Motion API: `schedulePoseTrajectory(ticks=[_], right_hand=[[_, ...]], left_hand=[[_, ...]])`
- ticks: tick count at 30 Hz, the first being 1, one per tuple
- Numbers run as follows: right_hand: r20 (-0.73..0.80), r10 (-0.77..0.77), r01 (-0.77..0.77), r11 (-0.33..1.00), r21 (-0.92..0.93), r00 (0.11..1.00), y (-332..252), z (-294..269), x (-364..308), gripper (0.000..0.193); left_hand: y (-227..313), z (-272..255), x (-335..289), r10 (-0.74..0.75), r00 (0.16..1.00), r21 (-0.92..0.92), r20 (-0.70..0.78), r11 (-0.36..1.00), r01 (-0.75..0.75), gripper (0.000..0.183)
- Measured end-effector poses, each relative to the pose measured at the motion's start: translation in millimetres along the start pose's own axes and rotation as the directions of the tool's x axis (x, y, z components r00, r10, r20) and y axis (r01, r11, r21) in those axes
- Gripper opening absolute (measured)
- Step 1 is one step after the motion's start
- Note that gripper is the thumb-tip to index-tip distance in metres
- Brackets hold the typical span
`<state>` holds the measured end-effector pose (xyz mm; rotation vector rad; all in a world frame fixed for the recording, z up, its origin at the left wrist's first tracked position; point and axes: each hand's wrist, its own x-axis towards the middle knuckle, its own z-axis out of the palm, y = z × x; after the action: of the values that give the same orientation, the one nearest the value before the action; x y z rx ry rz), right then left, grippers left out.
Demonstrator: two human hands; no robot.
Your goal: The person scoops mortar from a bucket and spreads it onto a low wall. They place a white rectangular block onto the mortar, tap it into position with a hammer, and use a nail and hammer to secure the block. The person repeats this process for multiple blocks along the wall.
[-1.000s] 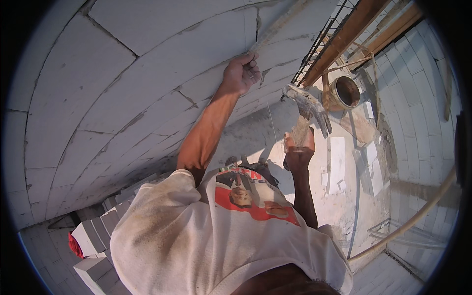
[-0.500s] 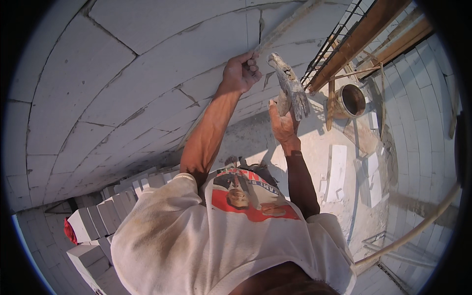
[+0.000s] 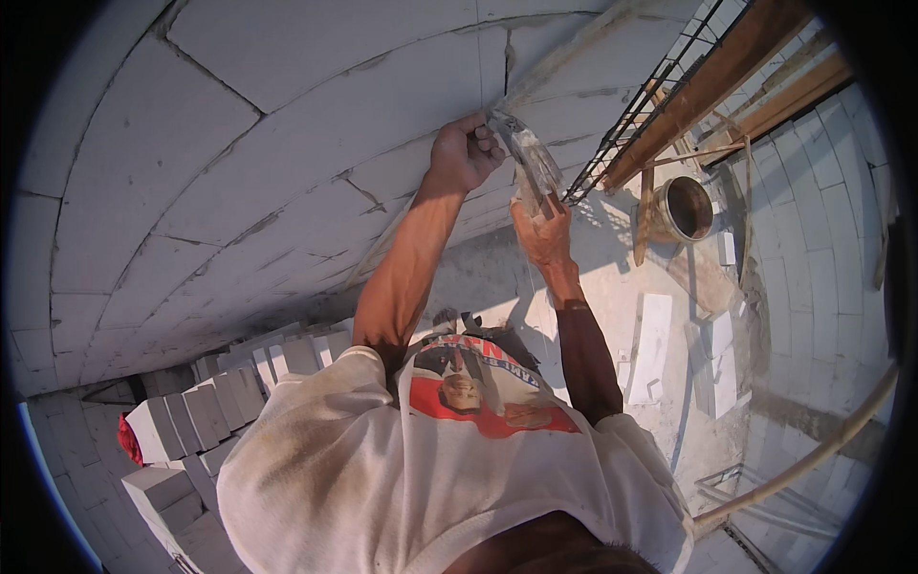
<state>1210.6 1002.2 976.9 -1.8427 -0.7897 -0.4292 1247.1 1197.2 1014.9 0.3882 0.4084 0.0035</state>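
My left hand (image 3: pixel 466 153) is raised against the grey block wall (image 3: pixel 287 191), its fingers curled in a pinch. Whatever sits between those fingertips is too small to make out. A thin string (image 3: pixel 479 57) runs along the wall to this hand. My right hand (image 3: pixel 545 230) is closed around a hand tool (image 3: pixel 533 158) with a long, mortar-caked grey head; its exact kind is unclear. The tool's far end is beside the left fingertips, and I cannot tell whether they touch.
A long batten (image 3: pixel 574 53) slants along the wall above my hands. Steel rebar (image 3: pixel 650 96) and a wooden beam (image 3: pixel 712 86) stand at right, near a round bucket (image 3: pixel 688 209). White blocks (image 3: pixel 650 349) lie on the floor; others are stacked (image 3: pixel 225 402) at lower left.
My right hand has swung the tool leftward, bringing its end from apart to close beside the left fingertips. The left hand stays nearly in place at the wall.
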Motion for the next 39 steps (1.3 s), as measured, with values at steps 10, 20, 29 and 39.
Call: schedulePoseTrajectory(ticks=[10,20,29,39], right_hand=[[0.005,-0.001,0.001,0.999,-0.038,1.000,27,18,-10,0.031],[0.023,0.242,-0.243,0.956,0.167,0.970,29,-31,-107,0.034],[0.214,0.785,-0.786,0.610,-0.102,0.581,38,-105,-290,0.036],[-0.085,0.980,-0.911,0.132,-0.390,0.178,6,-138,-398,0.034]], left_hand=[[1,3,0,0.025,1.000,-0.007,0.000,1.000,-0.025,0.013],[-28,-6,-45,0.252,0.955,0.490,-0.154,0.859,-0.148,0.035],[-72,-75,-68,0.339,0.935,0.883,-0.103,0.464,-0.071,0.053],[-149,-147,-18,-0.285,0.958,0.978,0.029,-0.189,-0.086,0.080]])
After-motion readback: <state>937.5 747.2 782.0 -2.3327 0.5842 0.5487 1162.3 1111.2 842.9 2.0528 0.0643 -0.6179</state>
